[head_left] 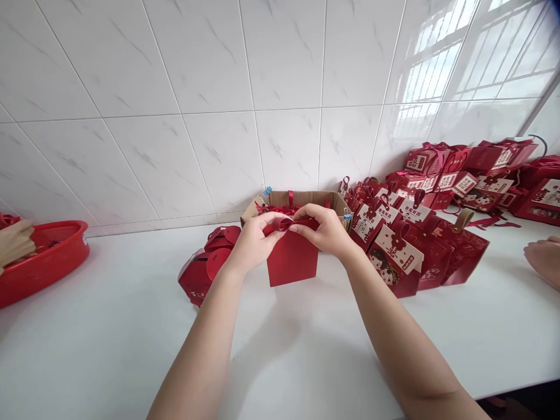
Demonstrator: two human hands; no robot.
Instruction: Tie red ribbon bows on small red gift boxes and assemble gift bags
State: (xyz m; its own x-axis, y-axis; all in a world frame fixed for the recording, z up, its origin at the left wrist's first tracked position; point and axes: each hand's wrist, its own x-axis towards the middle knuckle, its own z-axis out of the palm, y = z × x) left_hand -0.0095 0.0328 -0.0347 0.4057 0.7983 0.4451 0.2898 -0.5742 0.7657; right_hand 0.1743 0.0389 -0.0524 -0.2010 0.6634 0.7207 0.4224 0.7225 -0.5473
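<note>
A plain red paper gift bag [292, 259] stands upright in front of me on the white table. My left hand [257, 240] is closed at its top edge, with thumb and fingers pinching the red material. On the other side of the same top edge, my right hand [322, 231] is closed in a pinch too. A curled red piece shows between my fingertips; whether it is a flap or a handle I cannot tell. Behind the bag stands an open cardboard box [336, 201] with red ribbons and items in it, partly hidden by my hands.
Red boxes [214, 256] sit at the left of the bag. Rows of decorated red gift bags [394, 256] and stacked gift boxes [441, 169] fill the right. Another person's hand [17, 240] is in a red basket [56, 256]; a further hand [545, 259] rests at far right.
</note>
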